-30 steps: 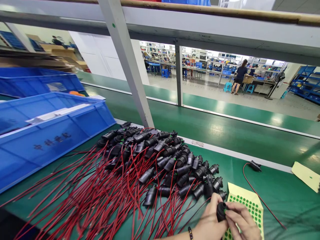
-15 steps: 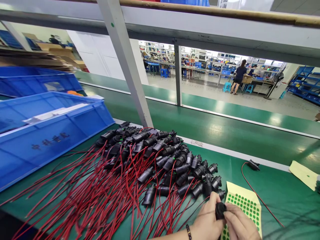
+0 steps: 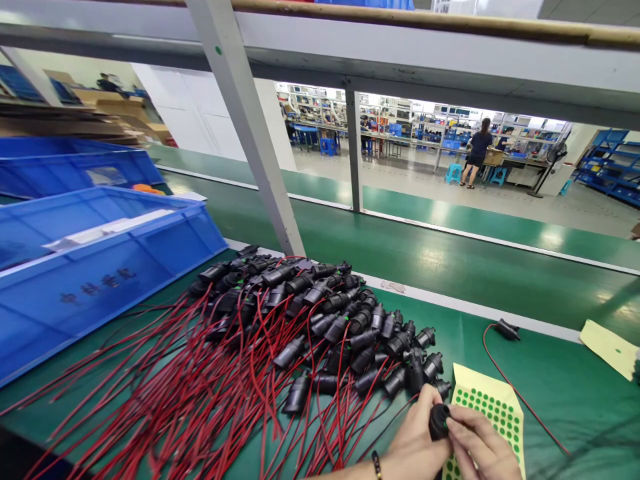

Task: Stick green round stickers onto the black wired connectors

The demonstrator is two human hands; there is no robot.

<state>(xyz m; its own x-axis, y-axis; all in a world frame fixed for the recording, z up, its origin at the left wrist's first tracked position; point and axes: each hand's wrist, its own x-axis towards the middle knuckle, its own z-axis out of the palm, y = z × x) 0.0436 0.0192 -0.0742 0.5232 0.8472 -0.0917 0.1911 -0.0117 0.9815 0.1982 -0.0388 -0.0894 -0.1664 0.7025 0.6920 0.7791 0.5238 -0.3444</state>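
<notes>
Bins [image 3: 150, 260], both blue, line the left edge of the frame, the nearer one with dark characters on its side. Right of them I see black housings [image 3: 327, 325] heaped across the middle of the frame, red wires [image 3: 200, 393] trailing from them to the lower left. A slanted grey post [image 3: 253, 127] rises behind the heap. At the lower right on my feed, the left hand [image 3: 417, 437], with a dark bracelet [image 3: 376, 465] at the wrist, is clamped round one black housing [image 3: 439, 422]. Close against it, the right hand [image 3: 480, 443] has its fingertips on the same housing; whether they pinch it I cannot tell. Behind and partly under the right hand I see a green-dotted sheet [image 3: 465, 378]. Farther right I make out a lone wired housing [image 3: 507, 329], then, near the right edge, a pale yellow piece [image 3: 607, 350] with one green mark.
</notes>
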